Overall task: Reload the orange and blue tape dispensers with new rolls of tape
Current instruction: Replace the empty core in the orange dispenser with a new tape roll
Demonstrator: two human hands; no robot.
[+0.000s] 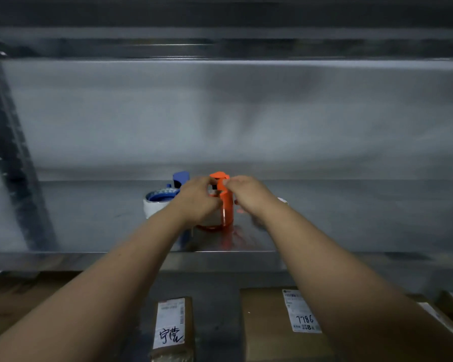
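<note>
Hidden: left hand (198, 198) covers the roll in the orange plastic tape dispenser (224, 198).
Axis: upright on the steel shelf (351, 218), centre.
Grip: both hands clasp it, right hand (249, 193) pinching its top.
Left: blue plastic tape dispenser (165, 195), partly hidden.

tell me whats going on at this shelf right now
A person is reaching onto a shiny metal shelf with both bare hands. The left hand and the right hand are closed around an upright orange plastic tape dispenser, fingertips working at its top. A blue plastic tape dispenser holding a white roll stands just to its left, untouched. Brown cardboard parcels with white labels lie below the shelf.
</note>
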